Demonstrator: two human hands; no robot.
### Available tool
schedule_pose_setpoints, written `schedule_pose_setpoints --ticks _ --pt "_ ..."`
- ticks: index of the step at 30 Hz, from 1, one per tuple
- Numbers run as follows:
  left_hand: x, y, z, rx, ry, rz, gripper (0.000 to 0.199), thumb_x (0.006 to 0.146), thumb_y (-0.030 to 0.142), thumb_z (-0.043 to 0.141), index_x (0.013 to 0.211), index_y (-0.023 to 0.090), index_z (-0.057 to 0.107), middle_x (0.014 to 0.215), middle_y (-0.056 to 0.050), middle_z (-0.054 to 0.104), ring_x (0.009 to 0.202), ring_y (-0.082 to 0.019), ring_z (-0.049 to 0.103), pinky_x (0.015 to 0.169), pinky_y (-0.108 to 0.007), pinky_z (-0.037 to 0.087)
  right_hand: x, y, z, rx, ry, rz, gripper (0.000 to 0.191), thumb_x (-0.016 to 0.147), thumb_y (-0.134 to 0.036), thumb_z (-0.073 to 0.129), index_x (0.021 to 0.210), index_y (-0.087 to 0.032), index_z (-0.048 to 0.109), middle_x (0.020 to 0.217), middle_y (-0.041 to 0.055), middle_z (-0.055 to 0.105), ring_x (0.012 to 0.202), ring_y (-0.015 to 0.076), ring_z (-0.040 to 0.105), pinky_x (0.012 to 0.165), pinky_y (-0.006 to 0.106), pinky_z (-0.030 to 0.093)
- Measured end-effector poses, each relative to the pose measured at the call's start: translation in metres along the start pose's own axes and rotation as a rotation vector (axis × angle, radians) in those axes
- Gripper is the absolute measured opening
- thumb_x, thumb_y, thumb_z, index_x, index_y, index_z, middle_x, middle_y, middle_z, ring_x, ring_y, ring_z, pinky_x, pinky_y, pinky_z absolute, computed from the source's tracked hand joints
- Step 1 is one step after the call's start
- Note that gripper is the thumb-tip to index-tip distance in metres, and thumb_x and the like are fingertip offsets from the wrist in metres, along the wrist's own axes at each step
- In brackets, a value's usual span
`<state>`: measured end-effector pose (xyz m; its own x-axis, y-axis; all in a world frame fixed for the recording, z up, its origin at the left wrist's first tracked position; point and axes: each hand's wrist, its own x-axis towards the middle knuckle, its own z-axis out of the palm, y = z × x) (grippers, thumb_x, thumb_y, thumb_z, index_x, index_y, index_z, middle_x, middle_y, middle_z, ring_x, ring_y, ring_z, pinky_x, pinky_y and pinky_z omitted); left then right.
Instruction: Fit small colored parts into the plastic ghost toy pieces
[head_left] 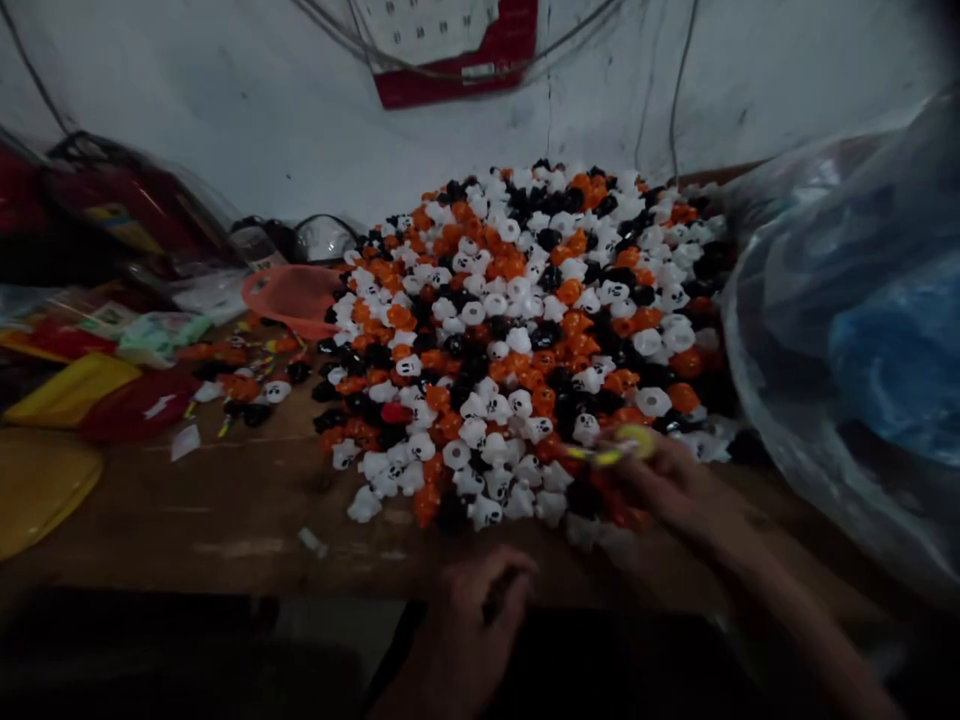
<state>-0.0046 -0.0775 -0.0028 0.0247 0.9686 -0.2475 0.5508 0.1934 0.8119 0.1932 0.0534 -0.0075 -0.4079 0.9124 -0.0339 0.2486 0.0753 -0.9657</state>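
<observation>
A large pile of small white, orange and black figures covers the middle of the wooden table; several white ones have ghost-like faces. My right hand is at the pile's front right, its fingers closed on a blurred yellow item with a striped yellow strand reaching left over the figures. Just in front of the table's near edge is my left hand, fingers curled round with a small dark thing or shadow between thumb and fingers; what it holds cannot be made out.
An orange basket touches the pile's left side. Strung figures lie left of it, beside yellow and red pouches. A big clear plastic bag with blue inside stands at right. Behind is a wall with cables.
</observation>
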Motion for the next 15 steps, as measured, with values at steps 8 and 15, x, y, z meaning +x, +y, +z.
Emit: schedule_pose_setpoints --ticks 8,15 --pt "0.031 -0.007 -0.043 -0.021 0.312 0.296 0.053 0.082 0.032 0.062 0.132 0.028 0.043 0.129 -0.003 0.053 0.100 -0.016 0.059 0.086 -0.028 0.050 0.006 -0.025 0.092 -0.291 -0.222 -0.238 0.006 0.083 -0.023 0.048 0.084 -0.017 0.047 0.071 0.0000 0.054 0.060 0.0118 0.046 0.058 0.024 0.035" --pt "0.033 -0.024 -0.047 0.073 0.365 0.396 0.028 0.090 0.026 0.051 0.117 0.027 0.059 0.110 0.000 0.066 0.099 -0.015 0.062 0.089 -0.025 0.049 0.002 -0.028 0.102 -0.283 -0.183 -0.162 0.010 0.087 -0.021 0.049 0.095 -0.016 0.052 0.084 0.0032 0.060 0.072 0.0134 0.053 0.067 0.026 0.043"
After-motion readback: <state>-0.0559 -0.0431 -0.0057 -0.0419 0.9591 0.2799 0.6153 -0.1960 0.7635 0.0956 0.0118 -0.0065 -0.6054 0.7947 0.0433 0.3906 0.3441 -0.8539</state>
